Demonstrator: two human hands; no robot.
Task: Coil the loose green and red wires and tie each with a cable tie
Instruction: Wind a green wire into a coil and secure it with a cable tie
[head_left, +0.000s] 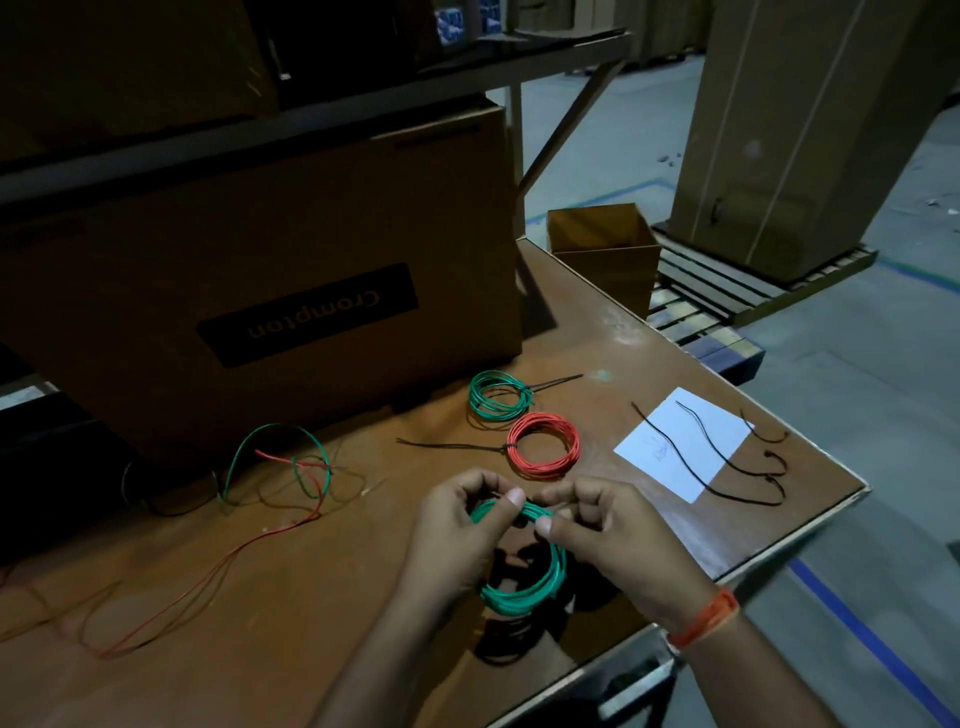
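Note:
A green wire coil hangs above the table's near edge, held at its top by both hands. My left hand pinches the coil's upper left part. My right hand pinches the upper right part, thumb tip against the wire. Whether a cable tie lies between my fingers is hidden. Farther back lie a tied green coil and a tied red coil, each with a black tie tail sticking out. Loose green and red wires sprawl at the left. Black cable ties lie on and beside a white paper.
A large brown carton stands at the back of the brown table. A small open cardboard box sits at the far right corner. The table's right edge drops to a grey floor with a pallet.

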